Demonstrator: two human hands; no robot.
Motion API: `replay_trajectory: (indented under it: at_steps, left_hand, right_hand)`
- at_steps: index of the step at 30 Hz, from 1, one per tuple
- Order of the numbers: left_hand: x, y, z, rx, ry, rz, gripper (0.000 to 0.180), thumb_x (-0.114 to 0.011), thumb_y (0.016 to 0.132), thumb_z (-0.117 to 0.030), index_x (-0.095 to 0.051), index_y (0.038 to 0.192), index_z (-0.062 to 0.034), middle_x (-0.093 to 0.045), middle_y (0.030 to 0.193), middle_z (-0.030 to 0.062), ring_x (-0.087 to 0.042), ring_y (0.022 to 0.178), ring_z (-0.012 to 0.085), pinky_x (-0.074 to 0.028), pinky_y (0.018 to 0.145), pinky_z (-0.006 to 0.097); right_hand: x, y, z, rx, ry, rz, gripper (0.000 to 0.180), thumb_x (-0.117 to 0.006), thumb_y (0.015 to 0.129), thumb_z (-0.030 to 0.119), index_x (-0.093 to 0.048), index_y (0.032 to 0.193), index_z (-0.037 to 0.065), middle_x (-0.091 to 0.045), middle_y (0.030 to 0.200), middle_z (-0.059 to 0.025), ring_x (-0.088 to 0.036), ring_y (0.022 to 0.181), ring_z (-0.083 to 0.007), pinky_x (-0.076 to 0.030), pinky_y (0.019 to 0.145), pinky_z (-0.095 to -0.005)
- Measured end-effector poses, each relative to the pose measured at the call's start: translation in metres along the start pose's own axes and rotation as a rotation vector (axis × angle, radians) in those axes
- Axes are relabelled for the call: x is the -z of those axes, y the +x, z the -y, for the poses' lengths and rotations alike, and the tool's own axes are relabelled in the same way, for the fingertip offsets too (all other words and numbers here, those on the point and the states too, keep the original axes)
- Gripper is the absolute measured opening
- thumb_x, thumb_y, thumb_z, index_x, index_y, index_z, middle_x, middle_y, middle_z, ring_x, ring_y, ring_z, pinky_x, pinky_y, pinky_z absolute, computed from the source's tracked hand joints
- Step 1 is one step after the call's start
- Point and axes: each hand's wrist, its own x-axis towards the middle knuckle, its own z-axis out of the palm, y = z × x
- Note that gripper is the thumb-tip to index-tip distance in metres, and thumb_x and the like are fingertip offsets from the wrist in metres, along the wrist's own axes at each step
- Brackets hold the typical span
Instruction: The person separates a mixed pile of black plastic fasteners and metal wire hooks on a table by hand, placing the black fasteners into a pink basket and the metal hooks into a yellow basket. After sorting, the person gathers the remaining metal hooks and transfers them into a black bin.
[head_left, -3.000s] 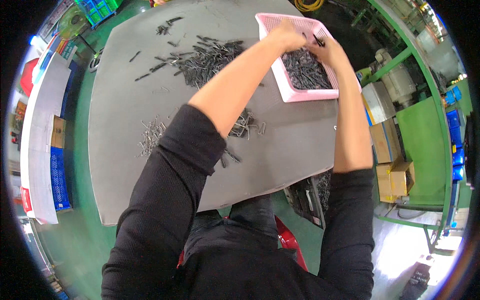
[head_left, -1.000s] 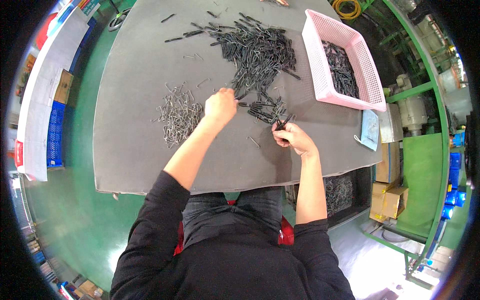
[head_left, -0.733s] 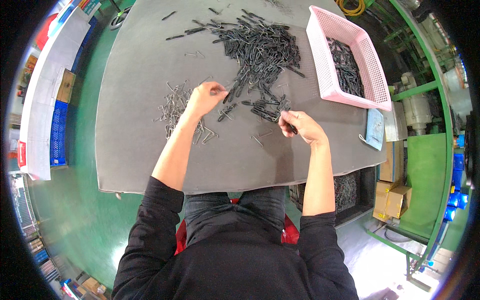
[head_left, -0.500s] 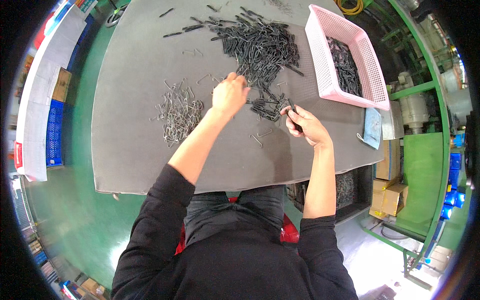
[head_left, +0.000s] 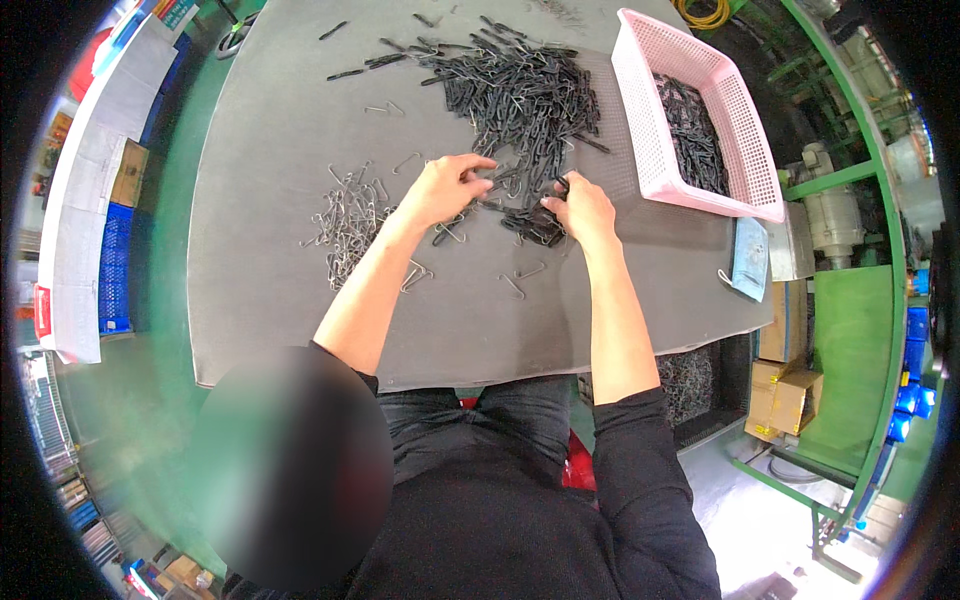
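Two bare hands work over one grey table [head_left: 270, 200]. The left hand [head_left: 442, 192] is held with its thumb and forefinger apart, the gap facing the near edge of one large heap of black pieces [head_left: 520, 95], too many and too tangled to count. The right hand [head_left: 590, 212] has thumb and fingers clamped on at least one black piece [head_left: 562, 184]; how many sit inside the grip cannot be told. Just under that hand lies one small bunch of black pieces [head_left: 530, 228], partly hidden by the fingers. To the left, beside the left forearm, there is one loose heap of bare wire hooks [head_left: 348, 225], also beyond counting. Two single wire hooks [head_left: 513, 287] lie on the near side of the small bunch, and two more, small ones [head_left: 383, 108], lie left of the large heap. One lone black piece [head_left: 334, 30] rests well apart, toward the far left of the table. To the right stands one pink basket [head_left: 642, 140], partly filled with more black pieces. One pale blue face mask [head_left: 750, 257] lies near its closest corner, and one open cardboard box [head_left: 785, 400] stands beyond the table on the right.
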Motion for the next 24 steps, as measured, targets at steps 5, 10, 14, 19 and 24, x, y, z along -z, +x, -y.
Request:
replay_trajectory:
  at_steps: [5, 10, 14, 19, 24]
  left_hand:
    - [0.029, -0.011, 0.015, 0.102, -0.067, 0.108, 0.028, -0.054, 0.083, -0.014, -0.058, 0.109, -0.0051, -0.061, 0.073, 0.0009, -0.051, 0.060, 0.0060, -0.040, 0.057, 0.020]
    - [0.037, -0.024, 0.003, 0.231, -0.633, 0.163, 0.021, -0.053, 0.086, -0.017, -0.058, 0.101, -0.0025, -0.053, 0.073, -0.0032, -0.038, 0.054, 0.0005, -0.027, 0.045, 0.015]
    - [0.049, -0.026, 0.014, 0.231, -0.722, -0.025, 0.016, -0.057, 0.085, -0.021, -0.059, 0.086, -0.0055, -0.050, 0.069, -0.0032, -0.037, 0.053, 0.0011, -0.025, 0.045, 0.016]
    - [0.059, -0.030, 0.038, 0.250, -1.312, -0.083, 0.026, -0.055, 0.087, -0.030, -0.050, 0.071, -0.0099, -0.045, 0.065, -0.0019, -0.042, 0.056, 0.0073, -0.029, 0.045, 0.019]
    - [0.024, -0.009, 0.025, 0.360, -1.285, -0.147, 0.031, -0.045, 0.092, -0.031, -0.047, 0.071, -0.0089, -0.048, 0.068, 0.0019, -0.050, 0.062, 0.0165, -0.041, 0.052, 0.028]
  right_hand:
    - [0.007, 0.008, 0.016, -0.090, 0.028, 0.055, 0.036, -0.070, 0.069, 0.034, -0.061, 0.085, 0.003, -0.065, 0.086, -0.0130, -0.061, 0.086, -0.0299, -0.048, 0.072, -0.0406]
    - [-0.014, 0.013, 0.034, -0.090, -0.083, 0.042, 0.036, -0.070, 0.069, 0.033, -0.061, 0.084, 0.001, -0.064, 0.085, -0.0175, -0.061, 0.085, -0.0333, -0.049, 0.073, -0.0412]
    - [-0.020, 0.021, 0.034, -0.184, -0.003, 0.105, 0.025, -0.071, 0.066, 0.029, -0.064, 0.074, 0.007, -0.065, 0.082, -0.0144, -0.062, 0.082, -0.0286, -0.048, 0.072, -0.0383]
    - [-0.015, 0.017, 0.014, -0.197, 0.385, 0.243, 0.021, -0.067, 0.071, 0.024, -0.060, 0.074, 0.004, -0.062, 0.072, -0.0094, -0.059, 0.068, -0.0203, -0.045, 0.057, -0.0300]
    - [0.020, -0.001, 0.004, -0.269, 1.626, 0.386, 0.010, -0.054, 0.081, 0.013, -0.052, 0.088, 0.006, -0.051, 0.068, -0.0017, -0.046, 0.056, -0.0095, -0.029, 0.043, -0.0187]
